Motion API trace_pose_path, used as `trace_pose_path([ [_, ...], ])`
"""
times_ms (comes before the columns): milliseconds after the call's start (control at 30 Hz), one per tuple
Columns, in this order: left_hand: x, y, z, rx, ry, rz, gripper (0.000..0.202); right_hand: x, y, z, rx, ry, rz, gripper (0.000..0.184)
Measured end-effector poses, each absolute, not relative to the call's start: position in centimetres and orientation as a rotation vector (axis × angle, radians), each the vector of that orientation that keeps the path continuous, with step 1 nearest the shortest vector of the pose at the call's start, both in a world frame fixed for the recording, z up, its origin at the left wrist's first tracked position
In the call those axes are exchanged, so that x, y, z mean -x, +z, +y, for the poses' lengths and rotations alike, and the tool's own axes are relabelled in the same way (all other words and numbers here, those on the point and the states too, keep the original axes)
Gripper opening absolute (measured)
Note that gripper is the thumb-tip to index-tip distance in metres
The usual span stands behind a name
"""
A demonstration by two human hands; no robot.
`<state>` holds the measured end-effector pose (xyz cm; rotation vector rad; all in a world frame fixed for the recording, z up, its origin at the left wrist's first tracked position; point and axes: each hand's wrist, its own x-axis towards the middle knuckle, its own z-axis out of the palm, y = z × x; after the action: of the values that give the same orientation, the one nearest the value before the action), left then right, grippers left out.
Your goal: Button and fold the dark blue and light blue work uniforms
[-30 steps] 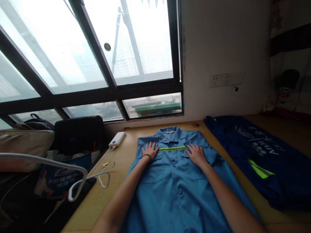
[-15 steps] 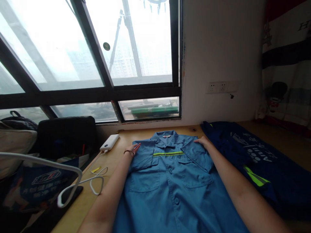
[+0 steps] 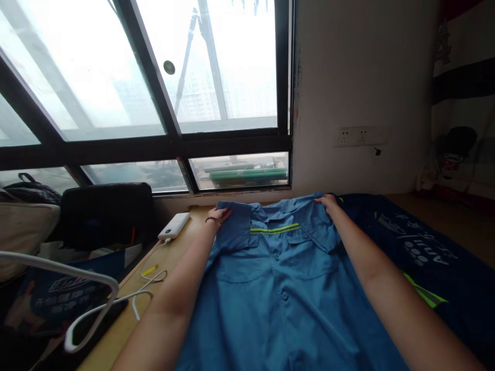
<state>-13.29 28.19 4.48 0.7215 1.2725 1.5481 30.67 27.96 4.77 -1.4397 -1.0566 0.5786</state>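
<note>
Head view: the light blue shirt (image 3: 278, 288) lies front-up on the surface (image 3: 127, 314), its long axis running 12 to 6, collar at 12. The left hand (image 3: 217, 214) grasps the 11 o'clock shoulder, the right hand (image 3: 327, 201) the 1 o'clock shoulder, both equally near.

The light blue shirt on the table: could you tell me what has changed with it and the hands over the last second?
Both hands slid from the chest outward: left hand and right hand now grip the light blue shirt at its shoulders, lifting them slightly. The power bank and dark blue garment stayed put.
</note>
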Motion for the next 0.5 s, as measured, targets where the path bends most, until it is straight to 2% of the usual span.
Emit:
trace_pose_path([
  [167,11.0,11.2,31.0,-0.844,1.748,0.968,0.016,-33.2,12.2,30.4,1.236,0.522,-1.008,0.036],
  [267,10.2,12.6,29.9,-0.89,1.841,0.779,0.019,-34.7,15.0,29.6,1.102,0.568,-1.056,0.033],
  [367,10.2,10.2,26.2,-0.944,1.785,0.839,0.025,-36.1,14.1,26.3,1.04,0.688,-1.146,0.034],
  [500,11.9,4.1,18.6,-1.059,1.592,1.076,0.025,-38.3,8.4,18.8,1.175,0.781,-1.469,0.035],
])
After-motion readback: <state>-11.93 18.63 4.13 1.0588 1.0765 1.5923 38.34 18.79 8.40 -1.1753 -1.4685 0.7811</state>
